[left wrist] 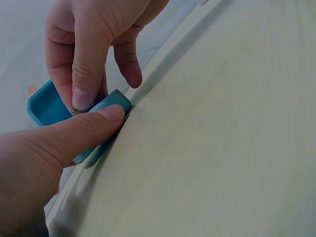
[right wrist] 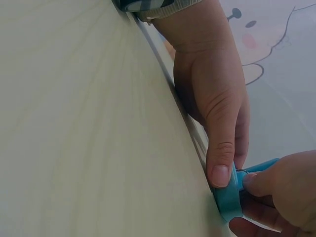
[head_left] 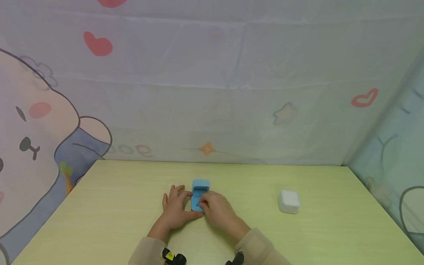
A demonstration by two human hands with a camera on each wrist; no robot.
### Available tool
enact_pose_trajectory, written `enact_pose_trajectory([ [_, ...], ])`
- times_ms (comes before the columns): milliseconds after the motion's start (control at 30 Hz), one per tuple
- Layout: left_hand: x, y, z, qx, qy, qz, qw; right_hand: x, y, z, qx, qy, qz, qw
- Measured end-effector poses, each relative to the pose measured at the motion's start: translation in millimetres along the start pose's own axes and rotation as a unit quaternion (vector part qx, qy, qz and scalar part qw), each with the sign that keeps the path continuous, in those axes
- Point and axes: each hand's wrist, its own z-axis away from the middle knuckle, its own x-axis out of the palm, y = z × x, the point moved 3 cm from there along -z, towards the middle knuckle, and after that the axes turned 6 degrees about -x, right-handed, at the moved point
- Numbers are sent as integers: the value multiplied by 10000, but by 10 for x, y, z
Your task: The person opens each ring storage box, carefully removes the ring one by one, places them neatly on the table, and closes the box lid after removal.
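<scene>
A small light-blue ring box (head_left: 195, 202) stands on the table with its lid raised at the back. My left hand (head_left: 177, 211) steadies it, the thumb along the front wall and the index finger at the left side. In the left wrist view that thumb presses the front of the box (left wrist: 118, 98). My right hand (head_left: 218, 211) reaches into the box from the right, thumb and index finger pinching a small thin ring (head_left: 197, 204) at the cushion. Most of the ring is hidden by the fingertips; only a sliver shows.
A white rounded box (head_left: 289, 201) sits on the pale wooden table (head_left: 132, 221), well to the right of the hands. Behind the table hangs a printed cloth (head_left: 212, 73) with hearts and a cartoon animal.
</scene>
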Motion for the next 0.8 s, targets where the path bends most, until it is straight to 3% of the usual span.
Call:
enact_pose_trajectory([
  [800,7,-8,-14,3,-12,28,10000,11,52,0,-41,75,-176,9998],
])
